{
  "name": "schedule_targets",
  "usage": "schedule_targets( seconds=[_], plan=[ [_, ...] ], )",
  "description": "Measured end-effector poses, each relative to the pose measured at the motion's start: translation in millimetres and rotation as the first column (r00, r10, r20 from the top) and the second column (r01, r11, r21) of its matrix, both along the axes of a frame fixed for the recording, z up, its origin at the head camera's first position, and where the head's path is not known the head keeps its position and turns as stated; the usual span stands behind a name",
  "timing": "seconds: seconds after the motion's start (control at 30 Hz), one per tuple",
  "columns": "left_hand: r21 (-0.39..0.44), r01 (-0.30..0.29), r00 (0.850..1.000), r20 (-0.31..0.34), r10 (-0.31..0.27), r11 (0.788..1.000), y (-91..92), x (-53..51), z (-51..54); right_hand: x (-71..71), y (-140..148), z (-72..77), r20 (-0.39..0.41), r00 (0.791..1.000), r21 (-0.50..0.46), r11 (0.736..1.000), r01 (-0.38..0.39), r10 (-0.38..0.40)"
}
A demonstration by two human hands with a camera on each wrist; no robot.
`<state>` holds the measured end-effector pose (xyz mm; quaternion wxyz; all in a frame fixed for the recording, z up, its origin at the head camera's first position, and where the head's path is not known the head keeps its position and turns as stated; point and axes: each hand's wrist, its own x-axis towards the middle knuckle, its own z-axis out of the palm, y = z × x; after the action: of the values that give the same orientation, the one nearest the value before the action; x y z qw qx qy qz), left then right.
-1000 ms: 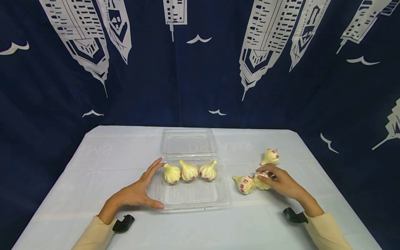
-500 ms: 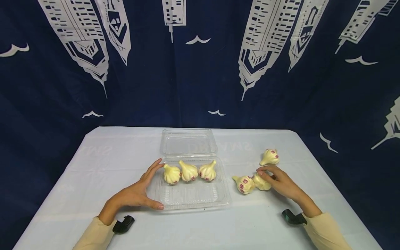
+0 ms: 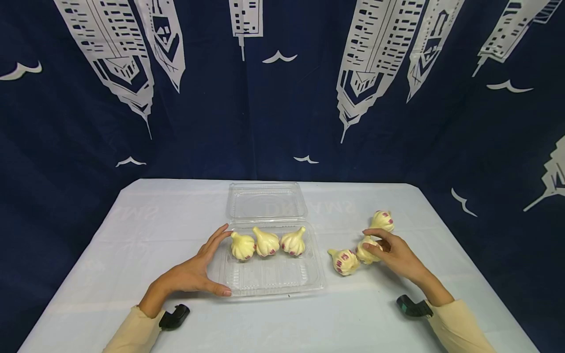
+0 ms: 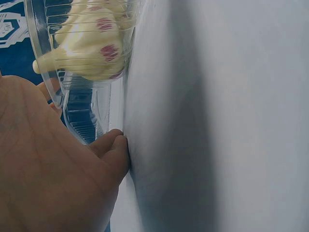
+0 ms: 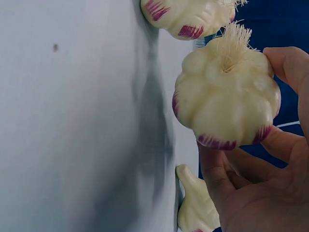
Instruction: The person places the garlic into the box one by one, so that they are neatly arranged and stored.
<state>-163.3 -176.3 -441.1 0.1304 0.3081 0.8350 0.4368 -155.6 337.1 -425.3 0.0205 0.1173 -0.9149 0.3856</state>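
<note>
In the head view, my right hand grips a garlic bulb between thumb and fingers. The right wrist view shows this bulb root end toward the camera, thumb on one side and fingers on the other. Beside it lies another bulb, and a third is just behind. My left hand spreads thumb and straight fingers along the left side of a clear plastic container. Three bulbs stand in a row in its back half, the middle one between two others.
The container's lid lies opened out behind its base on the white table. A dark blue cloth with white building prints hangs behind the table. Black devices are strapped at both wrists.
The bulb in my right hand has shifted slightly up and back from beside its neighbour, which has turned a little. My left hand and the container have stayed still.
</note>
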Motion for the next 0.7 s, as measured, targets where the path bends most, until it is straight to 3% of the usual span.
schedule_targets(
  seconds=[0.13,0.4,0.7],
  plan=[
    [0.003,0.003,1.0,-0.012,-0.003,1.0,-0.5,-0.4,-0.7,-2.4,-2,2.4,-0.067,0.998,-0.008,1.0,-0.017,0.016],
    [0.007,0.002,1.0,-0.007,-0.002,1.0,-0.1,-1.3,-2.1,-2.8,-14,16.0,-0.127,0.991,-0.065,0.996,-0.056,0.047],
    [0.005,0.01,1.0,-0.022,-0.01,1.0,0.0,-1.1,-2.7,0.5,-36,35.5,-0.138,0.983,-0.059,0.99,-0.126,0.117]
  ],
)
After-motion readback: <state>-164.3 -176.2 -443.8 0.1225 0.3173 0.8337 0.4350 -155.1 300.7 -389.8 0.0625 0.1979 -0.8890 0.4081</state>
